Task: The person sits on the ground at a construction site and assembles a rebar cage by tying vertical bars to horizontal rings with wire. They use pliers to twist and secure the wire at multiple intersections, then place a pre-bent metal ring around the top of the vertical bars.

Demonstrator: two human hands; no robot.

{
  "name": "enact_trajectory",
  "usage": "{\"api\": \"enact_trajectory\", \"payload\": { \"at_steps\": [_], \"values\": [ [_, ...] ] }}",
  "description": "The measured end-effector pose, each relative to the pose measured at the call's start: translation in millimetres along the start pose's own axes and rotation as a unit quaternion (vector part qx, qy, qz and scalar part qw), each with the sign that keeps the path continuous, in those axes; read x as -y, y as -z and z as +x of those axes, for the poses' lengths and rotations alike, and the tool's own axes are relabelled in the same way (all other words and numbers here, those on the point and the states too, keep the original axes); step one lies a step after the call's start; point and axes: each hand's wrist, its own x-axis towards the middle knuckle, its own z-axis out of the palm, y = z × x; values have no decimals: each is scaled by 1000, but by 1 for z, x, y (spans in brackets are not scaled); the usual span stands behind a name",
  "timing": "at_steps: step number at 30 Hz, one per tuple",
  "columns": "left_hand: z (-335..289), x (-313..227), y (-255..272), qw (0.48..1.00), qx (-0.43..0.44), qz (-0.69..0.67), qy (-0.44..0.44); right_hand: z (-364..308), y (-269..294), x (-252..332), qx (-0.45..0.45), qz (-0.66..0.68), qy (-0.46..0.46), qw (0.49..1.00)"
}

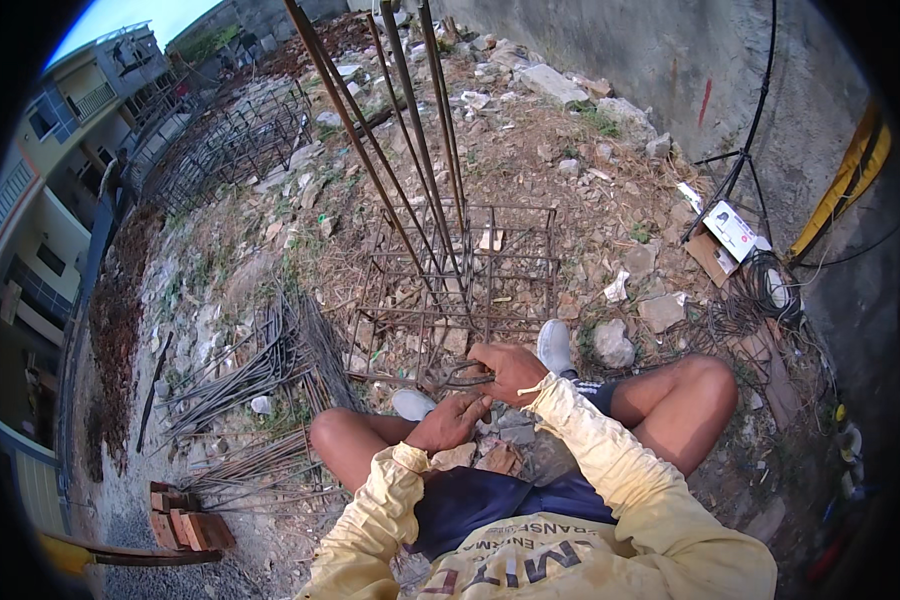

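I sit before a rusty rebar cage (555,262), with several tall upright bars (410,130) rising from it. My right hand (511,373) is closed around a dark metal tool (458,380), apparently pincers, whose slim curved parts point left at the near edge of the cage. Just below and to its left, my left hand (450,424) has its fingers pinched together. Whatever lies between those fingertips is too small to make out. Both hands nearly touch.
Loose steel rods (285,350) lie in a heap at left, with red bricks (188,520) nearer me. Rubble covers the ground. At right, a tripod (738,175), a carton (727,232) and coiled wire (760,290) stand by a grey wall (650,60). More cages (225,145) lie farther back.
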Motion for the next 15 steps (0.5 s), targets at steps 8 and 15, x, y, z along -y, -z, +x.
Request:
{"api": "enact_trajectory", "payload": {
  "at_steps": [8, 15],
  "values": [
    [7, -31, 71, 994, 75, 73, 13, -5, -2, 20, 26, 160, -136, 978],
    [11, 23, 186, 883, -254, -395, -16, -12, 8, 8, -206, 488, -267, 805]
  ]
}}
